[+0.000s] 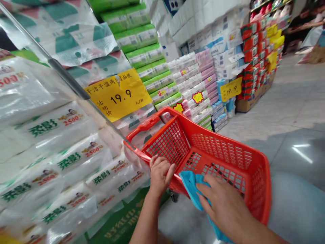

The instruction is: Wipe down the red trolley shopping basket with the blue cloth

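A red plastic rolling basket (pixel 228 135) with grid walls and a pull-out metal handle (pixel 68 79) stands tilted across the view; nothing shows inside it. My left hand (pixel 161 171) is closed over its near rim, close to the handle's lower end. In my right hand (pixel 223 200) is a bunched blue cloth (pixel 191 186), pinched between thumb and fingers. The cloth lies against the same near rim, just right of my left hand, and part of it hangs down outside the basket. The palm side of my right hand is hidden.
Wrapped tissue packs (pixel 76 152) are stacked at the left, with a yellow price sign (pixel 119 95) on them. Green packs (pixel 142 51) and red packs (pixel 250 61) stand behind. Grey floor tiles (pixel 291 112) extend right. People (pixel 302 23) are at the far right.
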The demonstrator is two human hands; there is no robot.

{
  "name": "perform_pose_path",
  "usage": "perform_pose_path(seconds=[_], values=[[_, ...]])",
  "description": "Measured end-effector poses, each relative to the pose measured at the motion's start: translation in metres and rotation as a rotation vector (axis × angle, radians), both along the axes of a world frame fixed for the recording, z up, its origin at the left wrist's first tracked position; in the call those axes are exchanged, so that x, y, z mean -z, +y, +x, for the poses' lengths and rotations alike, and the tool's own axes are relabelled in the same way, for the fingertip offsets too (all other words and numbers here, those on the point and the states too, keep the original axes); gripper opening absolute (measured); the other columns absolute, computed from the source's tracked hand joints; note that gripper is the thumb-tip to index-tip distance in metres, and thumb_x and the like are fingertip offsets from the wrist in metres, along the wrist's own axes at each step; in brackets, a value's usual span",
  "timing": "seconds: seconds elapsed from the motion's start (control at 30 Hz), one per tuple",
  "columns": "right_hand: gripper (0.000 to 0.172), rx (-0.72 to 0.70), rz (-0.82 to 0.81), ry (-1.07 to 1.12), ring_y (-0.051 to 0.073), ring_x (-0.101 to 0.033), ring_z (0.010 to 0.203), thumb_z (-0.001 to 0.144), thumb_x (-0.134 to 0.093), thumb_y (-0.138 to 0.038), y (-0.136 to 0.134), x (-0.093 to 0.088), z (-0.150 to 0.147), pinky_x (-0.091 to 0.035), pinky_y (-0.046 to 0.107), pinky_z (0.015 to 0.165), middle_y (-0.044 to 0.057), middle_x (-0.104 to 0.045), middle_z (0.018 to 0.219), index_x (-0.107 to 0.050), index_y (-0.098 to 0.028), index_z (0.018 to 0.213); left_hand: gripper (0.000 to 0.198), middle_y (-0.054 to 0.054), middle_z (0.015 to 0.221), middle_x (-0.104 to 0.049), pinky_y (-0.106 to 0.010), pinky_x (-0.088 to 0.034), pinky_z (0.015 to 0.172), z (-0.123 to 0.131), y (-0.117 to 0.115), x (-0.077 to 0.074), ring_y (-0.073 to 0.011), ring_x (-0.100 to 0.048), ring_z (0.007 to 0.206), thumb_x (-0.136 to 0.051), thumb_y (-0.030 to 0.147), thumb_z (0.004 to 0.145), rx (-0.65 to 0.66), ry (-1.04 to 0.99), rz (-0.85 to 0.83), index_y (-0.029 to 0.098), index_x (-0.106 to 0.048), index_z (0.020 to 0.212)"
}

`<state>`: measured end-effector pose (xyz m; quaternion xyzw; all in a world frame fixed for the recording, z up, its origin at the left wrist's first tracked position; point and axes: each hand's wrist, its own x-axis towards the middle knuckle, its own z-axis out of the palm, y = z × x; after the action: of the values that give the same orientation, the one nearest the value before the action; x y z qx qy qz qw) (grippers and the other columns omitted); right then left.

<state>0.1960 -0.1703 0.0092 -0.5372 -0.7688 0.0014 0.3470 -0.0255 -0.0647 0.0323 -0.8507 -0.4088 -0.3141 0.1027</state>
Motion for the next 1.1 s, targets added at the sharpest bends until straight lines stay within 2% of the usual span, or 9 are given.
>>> perform_pose_path(seconds=[0.2, 0.33, 0.47, 0.57, 0.67, 0.8, 0.93, 1.0, 1.1], values=[[0.016, -0.119, -0.159, -0.107, 0.021, -0.066, 0.079, 0.079, -0.065, -0.010, -0.008, -0.015, -0.005, -0.047, 0.031, 0.068, 0.002, -0.067, 0.087, -0.068, -0.025, 0.082, 0.043, 0.001, 0.071, -0.066, -0.048, -0.033, 0.115, -0.020, 0.032, 0.010, -0.0167, -0.064, 0.087, -0.048, 0.035, 0.099, -0.044, -0.068, -0.043, 0.021, -0.057, 0.059], [0.020, -0.137, -0.392, -0.192, 0.024, -0.070, 0.083, 0.088, -0.060, -0.018, -0.005, -0.022, -0.009, -0.048, 0.032, 0.067, 0.006, -0.069, 0.100, -0.068, -0.024, 0.105, 0.040, -0.001, 0.074, -0.068, -0.057, -0.025, 0.122, -0.026, 0.047, 0.018, -0.0209, -0.064, 0.104, -0.045, 0.035, 0.099, -0.085, -0.150, -0.074, 0.022, -0.063, 0.066], [0.040, -0.204, -0.492, -0.150, 0.026, -0.070, 0.090, 0.093, -0.058, -0.031, 0.015, -0.031, -0.027, -0.050, 0.034, 0.073, 0.010, -0.069, 0.111, -0.057, -0.024, 0.132, 0.035, -0.008, 0.121, -0.072, -0.059, -0.029, 0.122, -0.028, 0.053, 0.033, -0.0248, -0.047, 0.140, -0.038, 0.033, 0.102, -0.127, -0.274, -0.092, 0.021, -0.069, 0.092], [0.034, -0.251, -0.506, -0.161, 0.025, -0.069, 0.096, 0.096, -0.053, -0.030, 0.020, -0.038, -0.040, -0.051, 0.034, 0.078, 0.010, -0.069, 0.113, -0.060, -0.023, 0.129, 0.034, -0.012, 0.160, -0.041, -0.058, -0.026, 0.125, -0.024, 0.039, 0.050, -0.0260, -0.023, 0.156, -0.041, 0.034, 0.102, -0.162, -0.449, -0.121, 0.022, -0.060, 0.128], [0.024, -0.283, -0.509, -0.238, 0.024, -0.069, 0.091, 0.093, -0.051, -0.019, 0.006, -0.041, -0.042, -0.049, 0.033, 0.073, 0.008, -0.069, 0.108, -0.065, -0.022, 0.112, 0.059, -0.010, 0.170, -0.018, -0.055, -0.019, 0.128, -0.016, 0.013, 0.068, -0.0266, -0.017, 0.158, -0.052, 0.034, 0.098, -0.200, -0.619, -0.182, 0.029, -0.034, 0.154], [0.020, -0.432, -0.490, -0.231, 0.020, -0.068, 0.083, 0.086, -0.058, -0.016, -0.024, -0.031, -0.023, -0.045, 0.030, 0.067, 0.001, -0.070, 0.097, -0.065, -0.025, 0.103, 0.079, -0.007, 0.170, -0.016, -0.048, -0.024, 0.128, -0.005, -0.016, 0.076, -0.0250, -0.019, 0.157, -0.052, 0.022, 0.095, -0.209, -0.808, -0.260, 0.032, -0.012, 0.161], [0.016, -0.608, -0.451, -0.280, 0.017, -0.066, 0.079, 0.081, -0.063, -0.014, -0.038, -0.016, 0.014, -0.043, 0.028, 0.065, -0.003, -0.070, 0.092, -0.064, -0.025, 0.094, 0.080, -0.004, 0.170, -0.019, -0.043, -0.023, 0.128, -0.009, -0.022, 0.065, -0.0223, -0.020, 0.156, -0.050, 0.016, 0.091, -0.149, -0.906, -0.314, 0.032, -0.016, 0.161], [0.017, -0.540, -0.415, -0.324, 0.017, -0.065, 0.077, 0.081, -0.060, -0.011, -0.034, -0.012, 0.035, -0.042, 0.028, 0.065, -0.002, -0.070, 0.089, -0.064, -0.025, 0.090, 0.081, -0.004, 0.170, -0.019, -0.041, -0.021, 0.128, -0.016, -0.020, 0.061, -0.0211, -0.019, 0.156, -0.051, 0.016, 0.089, -0.113, -0.944, -0.350, 0.030, -0.016, 0.161], [0.016, -0.267, -0.418, -0.395, 0.018, -0.066, 0.074, 0.083, -0.054, -0.010, -0.021, -0.014, 0.061, -0.042, 0.029, 0.065, 0.002, -0.068, 0.084, -0.064, -0.022, 0.088, 0.084, -0.005, 0.170, -0.017, -0.040, -0.018, 0.129, -0.025, -0.016, 0.059, -0.0208, -0.018, 0.157, -0.055, 0.018, 0.086, -0.069, -1.002, -0.390, 0.028, -0.017, 0.161]])
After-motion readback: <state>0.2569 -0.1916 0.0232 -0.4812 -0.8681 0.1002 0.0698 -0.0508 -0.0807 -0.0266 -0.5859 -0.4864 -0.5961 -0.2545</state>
